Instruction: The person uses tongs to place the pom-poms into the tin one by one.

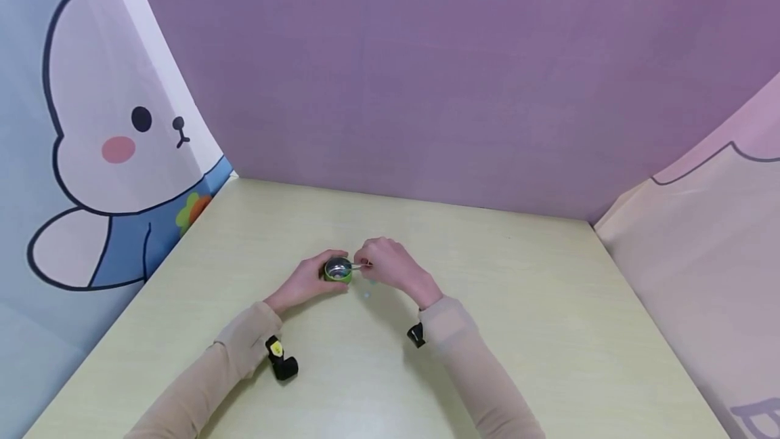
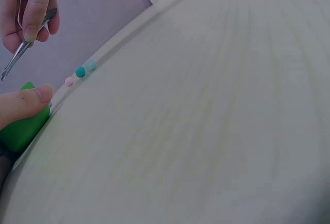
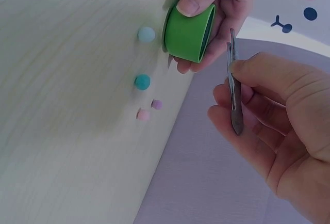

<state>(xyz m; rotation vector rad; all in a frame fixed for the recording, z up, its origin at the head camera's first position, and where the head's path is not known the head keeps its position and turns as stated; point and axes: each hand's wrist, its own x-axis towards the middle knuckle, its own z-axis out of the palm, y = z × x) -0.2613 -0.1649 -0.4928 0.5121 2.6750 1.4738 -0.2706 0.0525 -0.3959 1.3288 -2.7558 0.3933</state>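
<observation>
My left hand (image 1: 307, 280) grips a small green round cup (image 3: 186, 35) on the table, thumb on one side and fingers round the other. From above its inside looks shiny and silvery. Metal tweezers (image 3: 236, 92) are pinched in my right hand (image 1: 393, 266), just right of the cup. Their tips lie near the cup's opening, slightly apart, and I see nothing between them. On the table beside the cup are small balls: a pale blue ball (image 3: 146, 34), a teal ball (image 3: 142, 82), a purple ball (image 3: 157, 105) and a pink ball (image 3: 143, 114).
The pale wooden table (image 1: 530, 330) spreads around both hands. A purple cloth wall (image 1: 426, 87) rises behind it, with a cartoon-printed curtain (image 1: 91, 120) at left and a pale curtain (image 1: 701, 269) at right. A black wrist camera (image 1: 282, 361) hangs by the left sleeve.
</observation>
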